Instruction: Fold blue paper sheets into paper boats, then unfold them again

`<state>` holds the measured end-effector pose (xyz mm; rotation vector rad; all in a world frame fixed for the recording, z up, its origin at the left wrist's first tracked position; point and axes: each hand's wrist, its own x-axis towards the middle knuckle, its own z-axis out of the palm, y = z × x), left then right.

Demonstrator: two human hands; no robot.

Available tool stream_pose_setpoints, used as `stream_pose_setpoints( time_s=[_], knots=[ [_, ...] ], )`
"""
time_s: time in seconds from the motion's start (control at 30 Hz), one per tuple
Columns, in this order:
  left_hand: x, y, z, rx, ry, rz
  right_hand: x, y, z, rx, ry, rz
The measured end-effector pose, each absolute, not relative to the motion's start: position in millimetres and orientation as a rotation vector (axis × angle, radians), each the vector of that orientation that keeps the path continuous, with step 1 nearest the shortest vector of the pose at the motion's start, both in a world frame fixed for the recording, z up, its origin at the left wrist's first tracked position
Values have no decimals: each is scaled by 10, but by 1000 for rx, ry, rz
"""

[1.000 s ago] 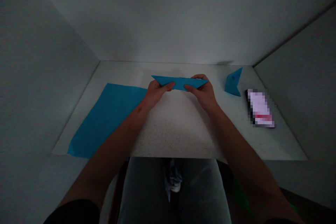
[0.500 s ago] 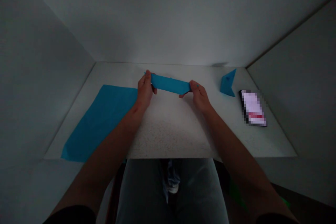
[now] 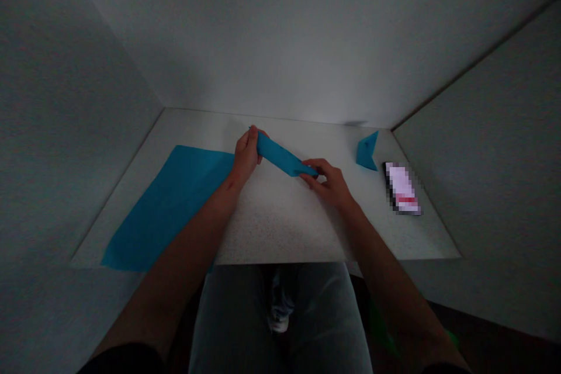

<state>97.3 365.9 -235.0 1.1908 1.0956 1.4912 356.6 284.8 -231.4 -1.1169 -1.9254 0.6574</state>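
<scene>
A folded strip of blue paper (image 3: 280, 157) is held just above the white desk (image 3: 284, 228), slanting down from left to right. My left hand (image 3: 245, 155) pinches its raised left end. My right hand (image 3: 326, 181) grips its lower right end with closed fingers. A flat blue paper sheet (image 3: 170, 201) lies on the desk to the left of my left forearm.
A small folded blue paper shape (image 3: 367, 151) stands at the back right of the desk. A phone (image 3: 402, 188) lies beside it near the right wall. Grey walls enclose the desk on three sides. My knees show below the front edge.
The blue piece has gone from a long flat triangle to a narrower strip, and now tilts with its right end lower. My right hand moved down and towards me.
</scene>
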Motion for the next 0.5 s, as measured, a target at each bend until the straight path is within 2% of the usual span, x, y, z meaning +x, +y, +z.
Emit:
stream_pose_setpoints(
  time_s=[0.1,0.23,0.5],
  knots=[
    [1021,3626,-2372,1262,1010,1358,3631,2558,-2252,-1163,-2069,694],
    [1073,3584,-2432,1379,884,1191,3837,2206,-2152,-1310,-2280,556],
    [1023,3648,-2536,1453,1016,1289,4480,2258,-2093,-1878,-1876,334]
  ],
)
